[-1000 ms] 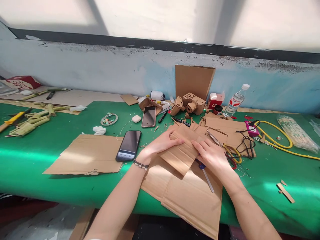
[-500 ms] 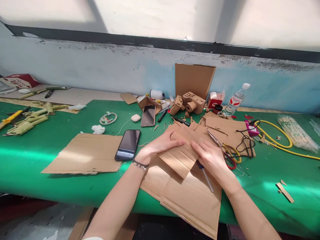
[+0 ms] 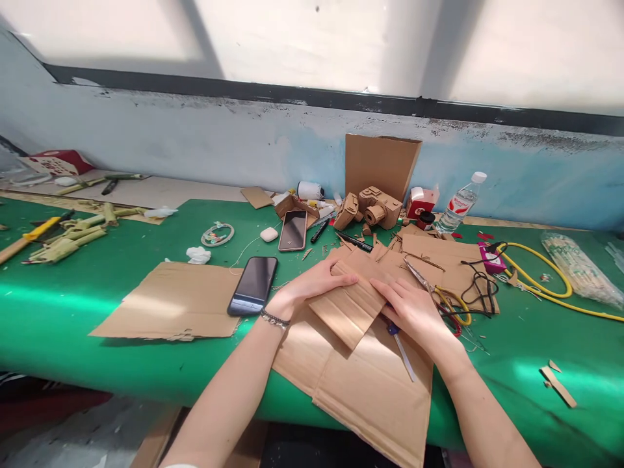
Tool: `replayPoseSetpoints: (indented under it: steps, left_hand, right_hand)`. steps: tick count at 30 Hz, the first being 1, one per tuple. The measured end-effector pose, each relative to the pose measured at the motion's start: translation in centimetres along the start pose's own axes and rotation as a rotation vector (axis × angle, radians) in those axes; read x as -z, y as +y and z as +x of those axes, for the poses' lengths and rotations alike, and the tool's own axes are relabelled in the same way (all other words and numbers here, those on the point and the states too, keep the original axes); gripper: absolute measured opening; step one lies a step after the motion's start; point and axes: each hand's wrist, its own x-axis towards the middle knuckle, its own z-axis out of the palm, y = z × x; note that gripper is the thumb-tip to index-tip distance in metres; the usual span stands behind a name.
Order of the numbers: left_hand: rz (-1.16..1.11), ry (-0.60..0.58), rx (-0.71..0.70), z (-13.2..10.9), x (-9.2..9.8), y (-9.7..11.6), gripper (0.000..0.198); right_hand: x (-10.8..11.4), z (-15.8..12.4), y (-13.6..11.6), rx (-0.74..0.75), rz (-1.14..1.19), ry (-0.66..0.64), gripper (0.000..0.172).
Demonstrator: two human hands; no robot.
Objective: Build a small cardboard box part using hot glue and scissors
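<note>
Between my two hands is a small piece of cardboard, tilted over a larger cardboard sheet at the table's front edge. My left hand grips its left side, thumb on top and fingers hidden beneath. On its right edge my right hand is closed, with fingers laid over the top. A craft knife with a blue part lies on the large sheet, partly under my right hand. Just right of that hand, scissors with yellow handles rest on more cardboard, with red handles beside them.
A dark phone and a flat cardboard sheet lie left of my hands. Behind stand a cardboard camera model, a second phone and a water bottle. A yellow cable loops at the right.
The view has shifted slightly, so the scene sits a little lower and further right. Both hands keep hold of the small cardboard piece, and my right fingers lie flatter over it.
</note>
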Motion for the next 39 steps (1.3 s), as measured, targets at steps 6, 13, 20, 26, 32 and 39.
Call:
replayPoseSetpoints:
  steps: [6,13,20,26,32,39]
  left_hand:
    - [-0.015,0.013,0.014,-0.9,-0.6,0.7,0.086]
    - [-0.07,-0.003,0.01,-0.7,-0.9,0.3,0.087]
    - [-0.12,-0.004,0.01,0.2,-0.2,-0.6,0.094]
    - [-0.201,0.014,0.04,0.4,0.3,-0.7,0.097]
    - [-0.283,-0.022,0.074,0.5,0.5,-1.1,0.096]
    - [-0.377,-0.04,0.114,-0.2,-0.1,-0.4,0.091]
  right_hand:
    - [-0.4,0.1,-0.4,0.025,0.026,0.073,0.053]
    - [-0.4,0.0,-0.3,0.011,-0.081,0.119,0.054]
    - [0.8,-0.7,1.3,-0.078,-0.066,0.131,0.059]
    - [1.3,-1.0,2.1,-0.164,0.204,0.321,0.031]
    - [0.7,0.0,1.6,-0.542,0.911,0.556,0.033]
    - [0.4,0.5,1.8,-0.563,1.188,0.575,0.026]
